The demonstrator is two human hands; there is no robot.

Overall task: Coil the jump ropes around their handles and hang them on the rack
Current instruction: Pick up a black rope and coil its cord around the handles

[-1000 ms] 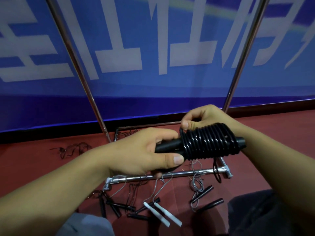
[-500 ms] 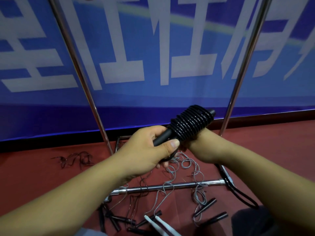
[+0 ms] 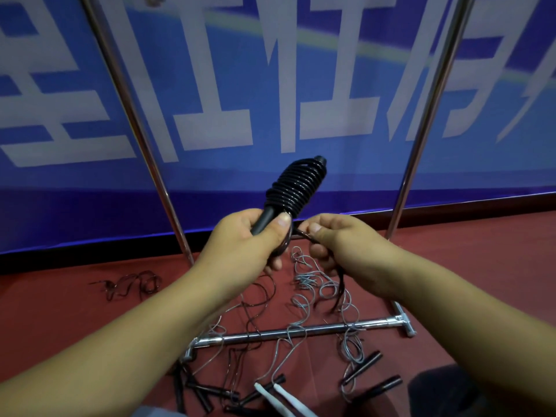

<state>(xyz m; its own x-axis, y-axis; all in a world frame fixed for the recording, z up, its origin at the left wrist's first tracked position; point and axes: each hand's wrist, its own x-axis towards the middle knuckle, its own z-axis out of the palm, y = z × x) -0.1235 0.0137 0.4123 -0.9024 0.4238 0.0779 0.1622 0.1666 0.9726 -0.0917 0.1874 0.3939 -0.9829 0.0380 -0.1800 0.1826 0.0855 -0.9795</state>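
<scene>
My left hand (image 3: 251,240) grips the lower end of a pair of black jump-rope handles (image 3: 264,219), tilted up and to the right. A black rope coil (image 3: 296,188) is wound tightly around their upper half. Just right of it, my right hand (image 3: 337,240) pinches the loose end of that black rope (image 3: 304,234) between thumb and fingers; the tail hangs down below the hand. The rack (image 3: 427,115) rises as two slanted chrome poles before a blue banner, with its base bar (image 3: 288,332) on the red floor.
Several uncoiled jump ropes lie tangled over the base bar: grey cords (image 3: 316,284), black handles (image 3: 364,367) and white handles (image 3: 279,398). A dark rope tangle (image 3: 129,285) lies on the floor at left. The banner wall stands close behind the rack.
The coiled handles have tilted more upright and risen. My right hand came out from behind the coil to the right and now pinches the rope end.
</scene>
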